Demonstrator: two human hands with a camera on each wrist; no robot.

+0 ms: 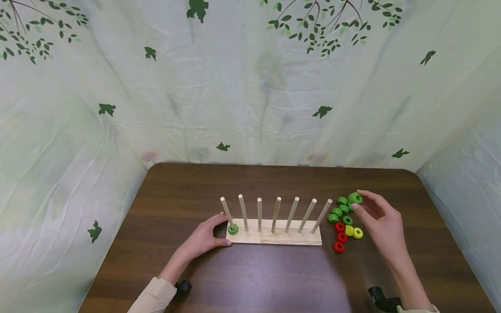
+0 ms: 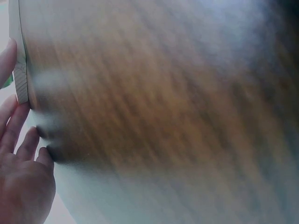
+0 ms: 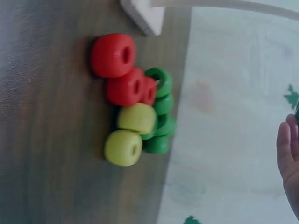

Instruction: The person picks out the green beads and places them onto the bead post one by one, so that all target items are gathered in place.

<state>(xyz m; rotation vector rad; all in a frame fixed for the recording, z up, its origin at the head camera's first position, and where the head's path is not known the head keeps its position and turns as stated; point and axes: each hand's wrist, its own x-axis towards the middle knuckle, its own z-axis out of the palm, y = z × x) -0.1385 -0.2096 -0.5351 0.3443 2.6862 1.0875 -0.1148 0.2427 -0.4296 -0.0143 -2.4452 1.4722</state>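
Note:
A pale wooden peg board with a row of several upright pegs stands on the table. One green bead sits at the foot of its leftmost peg. My left hand grips the board's left end, thumb at the near corner and fingers at the far side; in the left wrist view the hand lies along the board's end. To the right of the board, my right hand pinches a green bead between thumb and fingers, raised over the other beads. The right wrist view catches only part of this hand.
Loose beads lie close together right of the board: several green beads, red beads and yellow beads. The dark wooden table ends at a pale leaf-print cloth behind it.

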